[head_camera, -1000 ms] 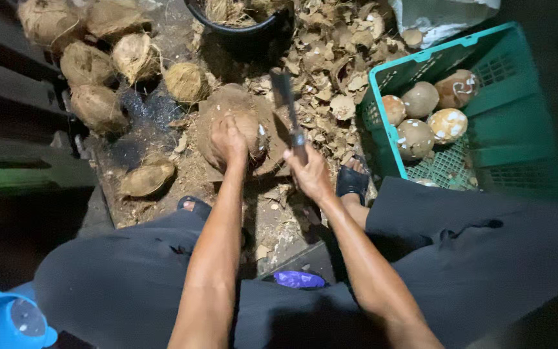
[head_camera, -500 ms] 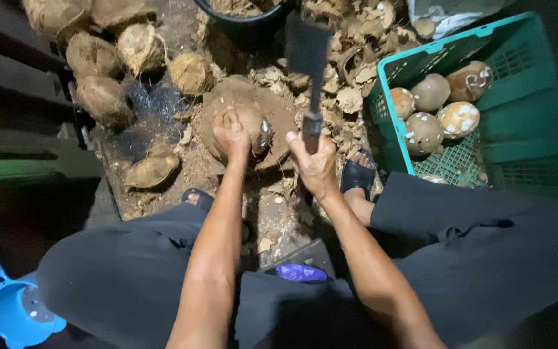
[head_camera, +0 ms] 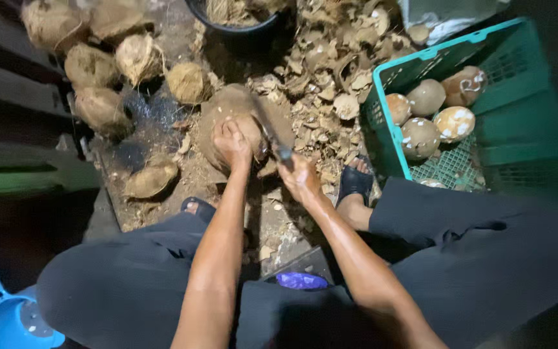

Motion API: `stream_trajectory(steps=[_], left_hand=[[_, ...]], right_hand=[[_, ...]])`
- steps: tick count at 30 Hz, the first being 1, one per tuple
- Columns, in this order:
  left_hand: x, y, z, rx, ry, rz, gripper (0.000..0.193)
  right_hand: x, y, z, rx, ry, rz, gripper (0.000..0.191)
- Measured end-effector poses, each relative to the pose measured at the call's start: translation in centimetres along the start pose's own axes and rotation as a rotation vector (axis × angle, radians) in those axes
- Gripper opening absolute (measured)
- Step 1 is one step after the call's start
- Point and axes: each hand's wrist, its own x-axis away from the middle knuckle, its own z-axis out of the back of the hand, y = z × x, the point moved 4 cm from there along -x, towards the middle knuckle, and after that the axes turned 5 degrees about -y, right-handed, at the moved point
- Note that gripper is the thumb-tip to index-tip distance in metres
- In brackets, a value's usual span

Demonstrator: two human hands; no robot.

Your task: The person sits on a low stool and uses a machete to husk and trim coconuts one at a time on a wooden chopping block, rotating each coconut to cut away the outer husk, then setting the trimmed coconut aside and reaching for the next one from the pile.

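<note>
My left hand (head_camera: 232,143) grips a brown coconut (head_camera: 253,132) and presses it on a round wooden chopping block (head_camera: 222,110) on the ground. My right hand (head_camera: 299,178) is closed on the handle of a cleaver (head_camera: 267,128). The blade lies down against the coconut, just right of my left fingers. Both forearms reach forward between my knees in dark trousers.
A green plastic crate (head_camera: 518,129) at the right holds several peeled coconuts (head_camera: 453,123). Husked coconuts (head_camera: 101,71) lie at the upper left, a heap of shell chips (head_camera: 330,71) behind the block. A black tub (head_camera: 234,16) stands at the top, a blue scoop (head_camera: 14,320) at the lower left.
The cleaver was raised high above the block half a second ago. It has swung down onto the coconut. My left hand has kept its hold.
</note>
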Motion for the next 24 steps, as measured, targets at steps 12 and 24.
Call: stream_trajectory(steps=[12, 24], left_hand=[[-0.3, -0.3, 1.0, 0.179, -0.091, 0.047, 0.072], [-1.8, -0.2, -0.1, -0.082, -0.098, 0.198, 0.040]], right_hand=[[-0.1, 2.1, -0.9, -0.354, -0.329, -0.559, 0.041], [-0.2, -0.2, 2.5, -0.413, -0.005, -0.297, 0.046]])
